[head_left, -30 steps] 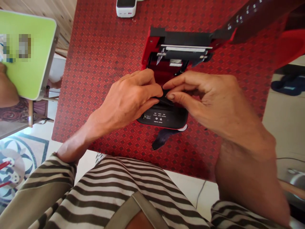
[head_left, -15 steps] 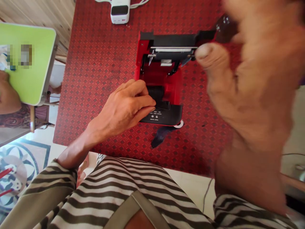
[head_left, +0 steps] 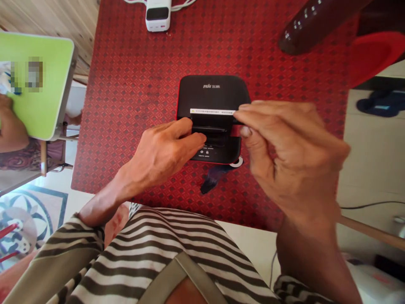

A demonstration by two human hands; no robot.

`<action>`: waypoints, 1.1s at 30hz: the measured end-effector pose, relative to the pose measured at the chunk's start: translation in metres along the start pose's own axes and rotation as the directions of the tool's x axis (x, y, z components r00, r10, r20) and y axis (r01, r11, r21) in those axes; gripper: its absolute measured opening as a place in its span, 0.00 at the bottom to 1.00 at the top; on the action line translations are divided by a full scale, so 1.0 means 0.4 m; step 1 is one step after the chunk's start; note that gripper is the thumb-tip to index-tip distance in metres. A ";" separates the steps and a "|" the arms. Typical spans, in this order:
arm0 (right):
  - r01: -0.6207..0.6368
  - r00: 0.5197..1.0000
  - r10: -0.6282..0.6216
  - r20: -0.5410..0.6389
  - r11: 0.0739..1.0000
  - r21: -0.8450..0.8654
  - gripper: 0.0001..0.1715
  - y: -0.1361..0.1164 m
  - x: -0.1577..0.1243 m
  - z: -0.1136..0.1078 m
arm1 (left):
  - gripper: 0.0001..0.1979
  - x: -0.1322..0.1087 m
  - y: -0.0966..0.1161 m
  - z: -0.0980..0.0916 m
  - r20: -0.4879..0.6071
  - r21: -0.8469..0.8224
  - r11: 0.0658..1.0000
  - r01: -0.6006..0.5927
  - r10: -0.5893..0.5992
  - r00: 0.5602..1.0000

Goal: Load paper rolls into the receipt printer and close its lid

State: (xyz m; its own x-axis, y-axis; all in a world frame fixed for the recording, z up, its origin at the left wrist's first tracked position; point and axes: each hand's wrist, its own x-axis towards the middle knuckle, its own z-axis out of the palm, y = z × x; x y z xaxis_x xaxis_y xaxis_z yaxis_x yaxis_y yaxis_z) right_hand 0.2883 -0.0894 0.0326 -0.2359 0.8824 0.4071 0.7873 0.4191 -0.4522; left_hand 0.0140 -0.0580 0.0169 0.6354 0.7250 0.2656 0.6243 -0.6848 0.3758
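Note:
A small black-and-red printer (head_left: 209, 96) sits on the red patterned table, its black lid lowered over the body. A white strip with small print runs along the lid's front edge, above a dark slot. On the front left part, around the slot, my left hand (head_left: 167, 145) is closed, its fingertips partly hidden. At the right end of the white strip, the fingers of my right hand (head_left: 284, 143) are pinched at the lid's right edge. A dark strap (head_left: 213, 179) with a white ring (head_left: 237, 162) lies at the printer's front.
A white power bank (head_left: 158, 19) with cables stands at the table's far side. A dark bottle-like object (head_left: 297, 36) lies at the far right, with a red seat (head_left: 376, 55) past it. To the left, another person's arm (head_left: 12, 122) rests by a green table (head_left: 47, 114).
The printer's raised lid has come down over the body, hiding the red inside. My right hand has moved from the upper right down to the lid's right edge. My left hand stays put.

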 end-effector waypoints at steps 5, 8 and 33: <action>0.057 0.998 -0.056 -0.038 0.998 0.006 0.28 0.019 -0.056 0.043 | 0.18 -0.004 0.012 0.001 -0.079 0.065 0.996 -0.055 0.060 0.995; 0.126 0.987 -0.126 -0.095 0.992 0.001 0.29 0.038 -0.074 0.070 | 0.19 -0.007 0.013 0.010 -0.127 0.081 0.993 -0.087 0.096 0.987; 0.113 0.992 -0.113 -0.055 0.994 0.010 0.41 0.044 -0.102 0.071 | 0.39 -0.044 -0.183 0.202 -0.003 -0.715 0.619 0.325 -0.468 0.884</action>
State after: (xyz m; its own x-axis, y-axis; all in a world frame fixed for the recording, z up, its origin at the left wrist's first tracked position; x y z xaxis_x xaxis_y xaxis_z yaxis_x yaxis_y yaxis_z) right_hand 0.2956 -0.1120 -0.0147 -0.2914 0.8164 0.4985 0.7499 0.5185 -0.4108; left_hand -0.0063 -0.0264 -0.0869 0.2679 0.9615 0.0612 0.2681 -0.1354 0.9538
